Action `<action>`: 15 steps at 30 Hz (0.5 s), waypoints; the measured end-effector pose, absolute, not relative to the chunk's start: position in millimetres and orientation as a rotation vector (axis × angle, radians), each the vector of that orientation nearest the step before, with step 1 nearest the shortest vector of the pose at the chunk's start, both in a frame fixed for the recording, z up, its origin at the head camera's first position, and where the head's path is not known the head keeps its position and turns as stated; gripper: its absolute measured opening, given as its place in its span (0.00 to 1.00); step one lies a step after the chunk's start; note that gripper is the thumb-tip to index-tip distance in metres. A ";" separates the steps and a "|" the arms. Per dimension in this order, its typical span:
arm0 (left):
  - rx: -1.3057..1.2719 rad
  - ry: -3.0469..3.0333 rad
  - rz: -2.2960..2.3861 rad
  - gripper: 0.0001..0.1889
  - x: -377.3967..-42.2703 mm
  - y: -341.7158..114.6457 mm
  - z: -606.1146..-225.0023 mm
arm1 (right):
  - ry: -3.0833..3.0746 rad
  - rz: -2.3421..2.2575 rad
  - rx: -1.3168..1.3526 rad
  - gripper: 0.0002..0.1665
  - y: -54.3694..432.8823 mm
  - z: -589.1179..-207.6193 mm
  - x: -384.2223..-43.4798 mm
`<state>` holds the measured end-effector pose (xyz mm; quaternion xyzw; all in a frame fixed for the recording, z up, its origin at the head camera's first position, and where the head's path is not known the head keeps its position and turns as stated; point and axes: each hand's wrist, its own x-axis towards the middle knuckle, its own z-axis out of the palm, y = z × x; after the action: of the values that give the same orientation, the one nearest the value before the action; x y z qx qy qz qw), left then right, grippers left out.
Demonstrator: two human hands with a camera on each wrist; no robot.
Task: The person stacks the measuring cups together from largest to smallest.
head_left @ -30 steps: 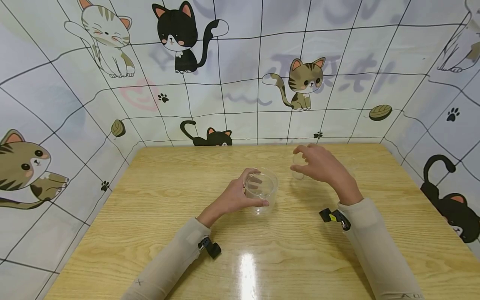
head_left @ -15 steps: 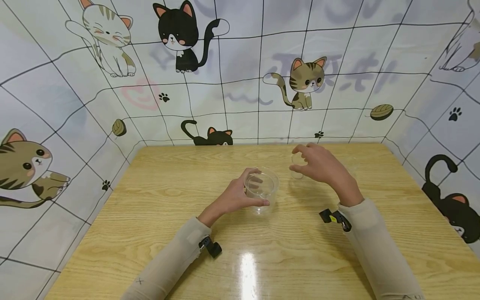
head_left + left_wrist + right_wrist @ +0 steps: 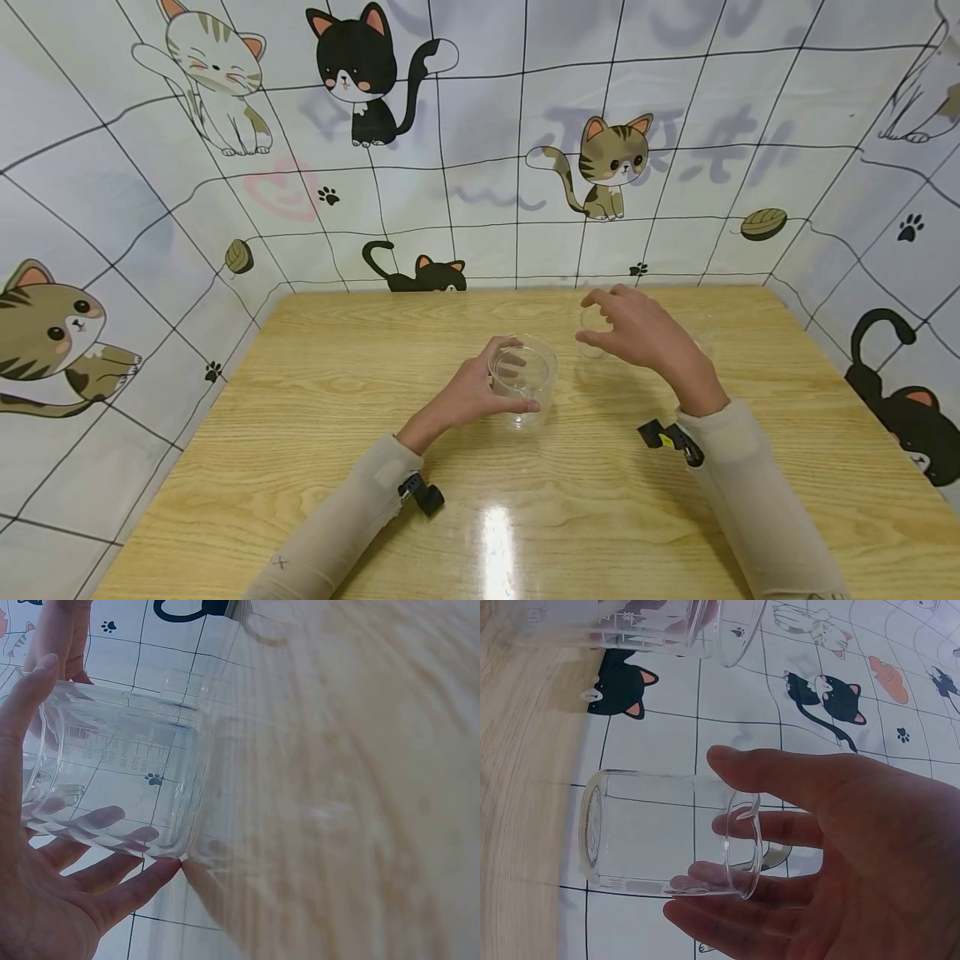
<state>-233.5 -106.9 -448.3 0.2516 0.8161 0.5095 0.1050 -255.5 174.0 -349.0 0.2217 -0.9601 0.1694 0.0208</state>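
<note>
My left hand (image 3: 474, 388) grips a wide clear glass beaker (image 3: 534, 379) near the middle of the table, thumb on the near side and fingers behind. Printed graduation marks show on its wall in the left wrist view, where its base meets the tabletop. Farther back and to the right, my right hand (image 3: 637, 327) holds a smaller clear glass beaker (image 3: 652, 832) near its rim, with the thumb on one side and curled fingers on the other. That small beaker is upright. Whether its base touches the table is hard to tell. A gap separates the two beakers.
Light wood tabletop (image 3: 360, 358) lies under both hands. A cat-patterned cloth (image 3: 480, 192) rises behind it and at both sides. Something faint and transparent (image 3: 703, 333) shows behind the right wrist, too unclear to name.
My right hand and the smaller beaker have shifted slightly left, toward the large beaker. My left hand and the large beaker stay in place.
</note>
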 end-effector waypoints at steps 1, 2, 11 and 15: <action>0.740 2.405 1.502 0.51 -233.6 -106.9 -448.5 | -2.976 0.523 0.686 0.30 173.8 -348.7 -255.0; 0.740 2.406 1.503 0.50 -233.7 -106.7 -448.4 | -2.975 0.522 0.686 0.31 173.6 -348.2 -254.4; 0.735 2.405 1.503 0.50 -232.6 -107.1 -447.6 | -2.963 0.515 0.694 0.31 169.9 -342.4 -247.8; 0.738 2.409 1.503 0.50 -232.6 -107.3 -447.7 | -2.957 0.515 0.698 0.31 168.4 -340.6 -246.0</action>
<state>-232.6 -107.3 -447.7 0.2503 0.8167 0.5095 0.1037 -246.0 168.4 -340.6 0.2263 -0.9592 0.1670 0.0300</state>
